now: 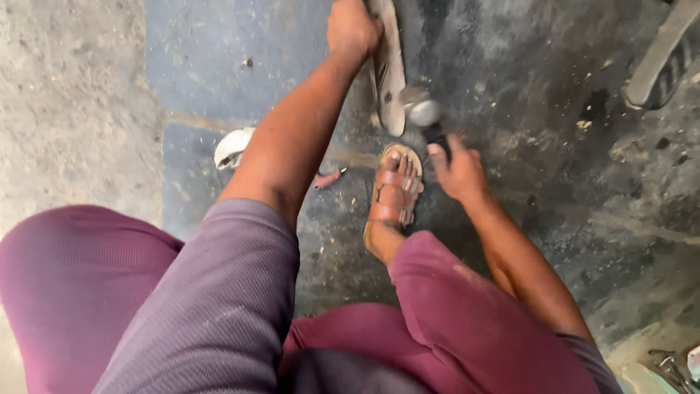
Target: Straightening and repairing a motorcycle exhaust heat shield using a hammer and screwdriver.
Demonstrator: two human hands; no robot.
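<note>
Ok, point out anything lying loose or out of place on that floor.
A small red tool lies loose on the stained floor beside the sandalled foot, a white cap-like object sits behind the left forearm, and chips are scattered about.

White cap (232,148), left of centre; red pen (328,178), centre; sandal (394,195), centre; tyre (667,62), upper right; tools (674,368), lower right.

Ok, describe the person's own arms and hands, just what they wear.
Both hands, left and right, are bare: no gloves, rings or watch visible. The forearms are bare too. The left arm has a short sleeve of finely ribbed purple-grey fabric ending near the elbow. The right sleeve shows only as a grey edge.
</note>
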